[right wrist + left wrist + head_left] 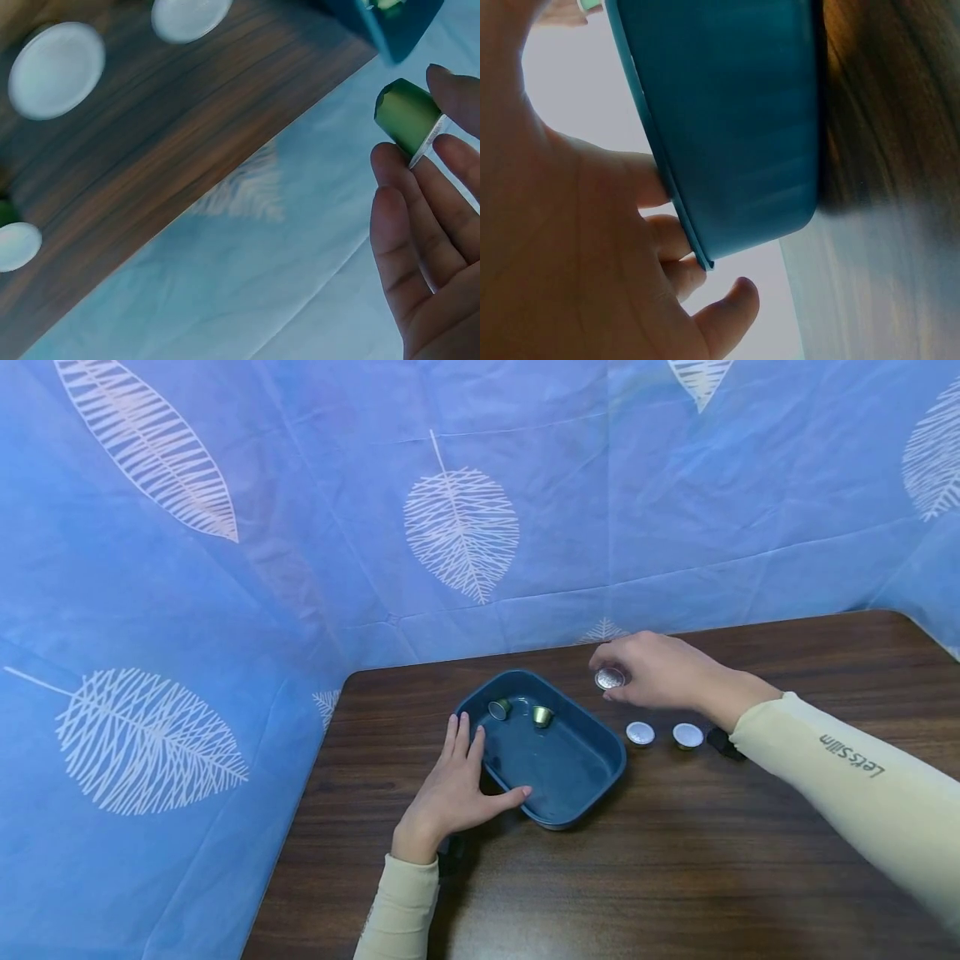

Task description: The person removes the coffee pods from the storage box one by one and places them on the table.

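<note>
In the head view, a coffee capsule (610, 678) is pinched by the right hand (663, 675), toward two o'clock from the blue tray (555, 768), whose rim is touched by the left hand (452, 787), fingers spread. In the left wrist view, stiff plastic is suggested. In the right wrist view, a light, slick, dentable shell is suggested, best held by its flange.

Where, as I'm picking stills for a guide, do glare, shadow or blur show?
Head view: soft sheen on the table, dark shadow beside the left sleeve; left wrist view: blown-out white background, left hand dim, hazy glare low on the table; right wrist view: white capsule lid at upper left soft, held capsule crisper.
</note>
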Demonstrator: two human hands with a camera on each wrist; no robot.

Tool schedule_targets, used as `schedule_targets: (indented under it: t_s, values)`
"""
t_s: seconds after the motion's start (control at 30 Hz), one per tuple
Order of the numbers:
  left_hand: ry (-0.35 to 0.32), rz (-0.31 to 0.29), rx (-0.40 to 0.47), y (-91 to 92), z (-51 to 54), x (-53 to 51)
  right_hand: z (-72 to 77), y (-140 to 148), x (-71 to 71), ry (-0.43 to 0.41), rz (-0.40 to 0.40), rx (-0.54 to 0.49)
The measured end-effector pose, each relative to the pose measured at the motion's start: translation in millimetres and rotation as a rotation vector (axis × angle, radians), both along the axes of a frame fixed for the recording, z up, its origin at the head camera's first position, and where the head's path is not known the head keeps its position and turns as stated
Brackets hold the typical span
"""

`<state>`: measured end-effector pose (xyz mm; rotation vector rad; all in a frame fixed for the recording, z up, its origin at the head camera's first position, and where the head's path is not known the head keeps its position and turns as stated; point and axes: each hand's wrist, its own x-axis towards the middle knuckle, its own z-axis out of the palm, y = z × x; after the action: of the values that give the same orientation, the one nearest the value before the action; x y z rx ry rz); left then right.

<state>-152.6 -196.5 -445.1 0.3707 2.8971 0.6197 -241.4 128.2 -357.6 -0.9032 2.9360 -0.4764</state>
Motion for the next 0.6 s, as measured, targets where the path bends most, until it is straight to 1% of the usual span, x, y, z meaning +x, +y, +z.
schedule_targets:
  t_s: [0.13, 0.37, 0.6]
  values:
    - [0.0, 0.003, -0.001, -0.6, 0.2, 0.3, -5.7, 16, -7.4, -0.013, -0.039, 0.004]
    - [0.009, 0.003, -0.001, -0.8, -1.2, -0.4, -23.5, 45, -16.4, -0.05, -0.094, 0.04]
    - [0.013, 0.008, 0.0, 0.5, -0.4, 0.0, -38.3, 63, -23.2, -0.077, -0.14, 0.096]
